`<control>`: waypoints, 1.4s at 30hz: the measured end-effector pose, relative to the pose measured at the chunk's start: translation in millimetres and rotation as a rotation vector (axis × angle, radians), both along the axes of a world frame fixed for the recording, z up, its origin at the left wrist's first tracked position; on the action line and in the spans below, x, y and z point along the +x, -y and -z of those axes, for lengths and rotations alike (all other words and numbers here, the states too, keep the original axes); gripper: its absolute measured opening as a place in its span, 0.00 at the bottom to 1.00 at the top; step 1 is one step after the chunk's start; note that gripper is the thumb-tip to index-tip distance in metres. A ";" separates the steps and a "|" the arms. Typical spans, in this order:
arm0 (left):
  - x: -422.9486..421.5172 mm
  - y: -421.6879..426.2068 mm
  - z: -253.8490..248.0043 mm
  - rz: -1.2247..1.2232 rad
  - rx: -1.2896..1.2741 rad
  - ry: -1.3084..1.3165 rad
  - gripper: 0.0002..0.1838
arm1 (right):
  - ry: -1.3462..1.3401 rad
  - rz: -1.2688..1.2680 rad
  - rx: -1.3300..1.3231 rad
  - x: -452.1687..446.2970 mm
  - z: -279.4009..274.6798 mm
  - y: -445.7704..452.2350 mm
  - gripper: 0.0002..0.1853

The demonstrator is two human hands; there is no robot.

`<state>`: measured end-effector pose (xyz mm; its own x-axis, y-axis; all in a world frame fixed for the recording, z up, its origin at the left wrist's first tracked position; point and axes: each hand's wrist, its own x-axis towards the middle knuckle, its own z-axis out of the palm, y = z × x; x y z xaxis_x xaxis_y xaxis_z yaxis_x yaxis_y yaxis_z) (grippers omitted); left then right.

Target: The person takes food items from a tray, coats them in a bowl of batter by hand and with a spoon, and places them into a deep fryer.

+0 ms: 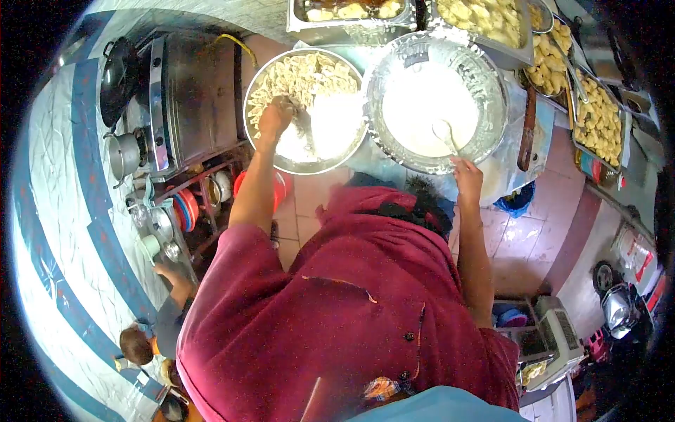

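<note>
A round metal tray [343, 70] holds many pale, coated pieces at its back and left, with a bright white patch, likely powder, at its right and front. My left hand [276, 114] is down among the pieces; its fingers are bent and whatever they hold is hidden. To the right stands a large metal bowl [489, 102] of white, glaring batter, its wall smeared with white. My right hand [467, 176] grips the handle of a spoon [446, 133] at the bowl's front edge, the spoon's head resting in the batter.
Rectangular trays [527, 42] of pale pieces stand behind and right of the bowl. A long brown-handled tool [526, 133] lies right of it. At left are a stove [193, 98], a black wok [118, 81] and a pot [124, 156]. Another person [144, 344] is at lower left.
</note>
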<state>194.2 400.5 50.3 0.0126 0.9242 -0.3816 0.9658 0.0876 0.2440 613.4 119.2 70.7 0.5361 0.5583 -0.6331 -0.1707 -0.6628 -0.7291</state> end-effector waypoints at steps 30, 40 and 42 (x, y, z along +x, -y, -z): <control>165.1 100.5 -49.8 -0.331 -0.802 1.122 0.22 | 0.660 -0.249 -0.179 2.0 -7.0 2.5 0.12; 274.6 128.1 12.0 0.440 -0.199 0.303 0.20 | 0.854 -0.368 -0.390 -3.7 -20.7 -16.8 0.12; 276.1 128.2 13.1 0.474 -0.214 0.287 0.22 | 0.853 -0.380 -0.300 -13.5 -18.5 -19.1 0.09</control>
<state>470.3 272.3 37.2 0.5354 0.6955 -0.4792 0.8097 -0.2612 0.5255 600.0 138.2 89.2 0.6976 0.6676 -0.2602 0.5985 -0.7425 -0.3008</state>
